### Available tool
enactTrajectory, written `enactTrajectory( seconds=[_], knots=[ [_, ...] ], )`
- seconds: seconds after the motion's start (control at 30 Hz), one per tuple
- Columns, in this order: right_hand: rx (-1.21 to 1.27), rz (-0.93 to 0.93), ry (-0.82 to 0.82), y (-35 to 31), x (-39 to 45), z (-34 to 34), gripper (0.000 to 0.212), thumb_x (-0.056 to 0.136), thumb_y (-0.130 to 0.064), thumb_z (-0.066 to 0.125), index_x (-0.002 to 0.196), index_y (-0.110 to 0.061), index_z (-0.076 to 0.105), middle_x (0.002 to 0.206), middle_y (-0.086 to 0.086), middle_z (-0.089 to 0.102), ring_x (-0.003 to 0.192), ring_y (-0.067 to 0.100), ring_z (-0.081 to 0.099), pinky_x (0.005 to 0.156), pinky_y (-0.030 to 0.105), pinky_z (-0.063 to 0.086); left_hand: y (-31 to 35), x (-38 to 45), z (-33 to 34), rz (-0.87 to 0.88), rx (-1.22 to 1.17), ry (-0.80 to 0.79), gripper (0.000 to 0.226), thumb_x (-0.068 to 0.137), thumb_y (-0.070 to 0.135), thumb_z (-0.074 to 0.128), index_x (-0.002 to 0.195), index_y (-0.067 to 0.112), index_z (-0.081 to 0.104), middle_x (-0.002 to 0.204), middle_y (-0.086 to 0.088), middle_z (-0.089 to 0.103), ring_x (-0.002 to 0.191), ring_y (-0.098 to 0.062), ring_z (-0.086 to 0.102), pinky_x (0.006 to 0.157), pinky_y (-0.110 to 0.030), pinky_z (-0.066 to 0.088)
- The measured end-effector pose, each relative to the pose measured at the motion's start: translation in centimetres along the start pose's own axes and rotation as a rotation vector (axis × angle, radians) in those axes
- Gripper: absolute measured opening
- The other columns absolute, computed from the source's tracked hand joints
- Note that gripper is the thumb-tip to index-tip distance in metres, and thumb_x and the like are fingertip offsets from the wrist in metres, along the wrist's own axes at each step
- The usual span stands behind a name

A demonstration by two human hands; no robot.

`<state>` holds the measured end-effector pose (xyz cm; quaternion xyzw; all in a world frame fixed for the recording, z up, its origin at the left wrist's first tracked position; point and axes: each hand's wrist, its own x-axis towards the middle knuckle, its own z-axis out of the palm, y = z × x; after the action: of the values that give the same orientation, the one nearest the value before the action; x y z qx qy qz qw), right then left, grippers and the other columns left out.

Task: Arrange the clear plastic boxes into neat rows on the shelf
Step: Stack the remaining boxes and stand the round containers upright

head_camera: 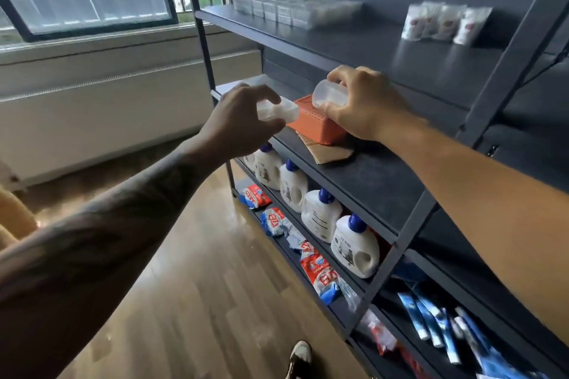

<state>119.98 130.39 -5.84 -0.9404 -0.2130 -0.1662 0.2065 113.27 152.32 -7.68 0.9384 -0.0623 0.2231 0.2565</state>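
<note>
My left hand [243, 120] grips a clear plastic box [278, 111] in the air, just left of an orange basket [317, 120] on the middle shelf [369, 181]. My right hand [360, 101] holds a second clear plastic box [329, 95], tilted, above the basket's right side. On the left part of the top shelf [354, 40] several clear plastic boxes [286, 8] stand grouped in rows, some stacked.
White pouches [443, 23] stand on the top shelf to the right. A piece of cardboard [329, 151] lies under the basket. White detergent bottles [320, 215] line a lower shelf, with packets [317, 271] below. The upright shelf post [505, 49] is on the right.
</note>
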Motion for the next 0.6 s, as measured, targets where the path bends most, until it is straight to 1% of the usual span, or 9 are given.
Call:
enactTrajectory(
  seconds=[0.07, 0.13, 0.23, 0.27, 0.33, 0.43, 0.53, 0.6],
  knots=[
    [0.002, -0.008, 0.008, 0.6, 2.5, 0.4, 0.057, 0.089, -0.05, 0.069, 0.139, -0.026, 0.056, 0.131, 0.01, 0.06, 0.121, 0.031, 0.058, 0.099, 0.044, 0.051, -0.9, 2.4, 0.5, 0.002, 0.004, -0.002, 0.038, 0.088, 0.036, 0.078, 0.122, 0.022, 0.07, 0.121, -0.001, 0.062, 0.107, -0.018, 0.054, 0.082, -0.03, 0.036],
    [0.017, 0.002, 0.029, 1.5, 5.1, 0.4, 0.055, 0.09, -0.049, 0.068, 0.137, -0.025, 0.056, 0.13, 0.01, 0.06, 0.12, 0.031, 0.058, 0.098, 0.045, 0.051, -1.3, 5.6, 1.2, 0.015, 0.006, -0.003, 0.038, 0.087, 0.037, 0.077, 0.122, 0.024, 0.07, 0.125, -0.003, 0.064, 0.113, -0.021, 0.056, 0.086, -0.032, 0.038],
    [0.02, 0.041, 0.097, 3.3, 9.1, -0.4, 0.051, 0.09, -0.044, 0.067, 0.136, -0.024, 0.058, 0.13, 0.01, 0.061, 0.121, 0.03, 0.057, 0.097, 0.04, 0.05, -1.1, 10.7, 2.4, 0.046, 0.012, -0.008, 0.041, 0.085, 0.046, 0.073, 0.121, 0.027, 0.069, 0.127, -0.001, 0.066, 0.116, -0.021, 0.059, 0.094, -0.04, 0.047],
    [0.009, 0.063, 0.125, 4.2, 10.3, -0.8, 0.049, 0.091, -0.042, 0.067, 0.135, -0.023, 0.058, 0.131, 0.01, 0.061, 0.121, 0.03, 0.057, 0.095, 0.039, 0.049, -0.9, 12.5, 2.9, 0.059, 0.002, -0.005, 0.042, 0.084, 0.048, 0.072, 0.121, 0.028, 0.069, 0.127, -0.001, 0.066, 0.115, -0.022, 0.059, 0.095, -0.041, 0.048],
    [-0.019, 0.117, 0.173, 6.1, 12.6, -1.6, 0.046, 0.091, -0.042, 0.065, 0.132, -0.022, 0.059, 0.129, 0.011, 0.061, 0.119, 0.031, 0.058, 0.095, 0.039, 0.051, -0.2, 16.0, 4.1, 0.081, -0.02, -0.005, 0.04, 0.086, 0.044, 0.075, 0.122, 0.028, 0.068, 0.128, -0.003, 0.065, 0.115, -0.022, 0.059, 0.089, -0.036, 0.045],
    [-0.089, 0.209, 0.216, 9.1, 15.3, -2.1, 0.041, 0.091, -0.042, 0.06, 0.127, -0.021, 0.059, 0.126, 0.012, 0.06, 0.114, 0.034, 0.059, 0.092, 0.045, 0.053, 1.1, 20.7, 6.6, 0.135, -0.051, 0.001, 0.038, 0.088, 0.037, 0.076, 0.123, 0.025, 0.069, 0.128, -0.004, 0.063, 0.11, -0.021, 0.056, 0.084, -0.03, 0.038],
    [-0.171, 0.307, 0.229, 11.8, 16.9, -2.1, 0.035, 0.09, -0.034, 0.06, 0.122, -0.019, 0.056, 0.125, 0.013, 0.058, 0.114, 0.038, 0.058, 0.087, 0.044, 0.053, 1.9, 24.4, 9.1, 0.2, -0.081, -0.019, 0.038, 0.085, 0.038, 0.077, 0.121, 0.028, 0.07, 0.127, -0.003, 0.064, 0.11, -0.021, 0.057, 0.087, -0.03, 0.039],
    [-0.205, 0.389, 0.225, 13.4, 17.7, -2.1, 0.036, 0.091, -0.031, 0.06, 0.125, -0.02, 0.055, 0.129, 0.012, 0.057, 0.118, 0.037, 0.057, 0.082, 0.04, 0.047, 1.9, 26.5, 10.7, 0.244, -0.101, -0.045, 0.039, 0.081, 0.045, 0.076, 0.118, 0.032, 0.07, 0.128, 0.0, 0.066, 0.112, -0.022, 0.06, 0.09, -0.032, 0.043]
  ],
)
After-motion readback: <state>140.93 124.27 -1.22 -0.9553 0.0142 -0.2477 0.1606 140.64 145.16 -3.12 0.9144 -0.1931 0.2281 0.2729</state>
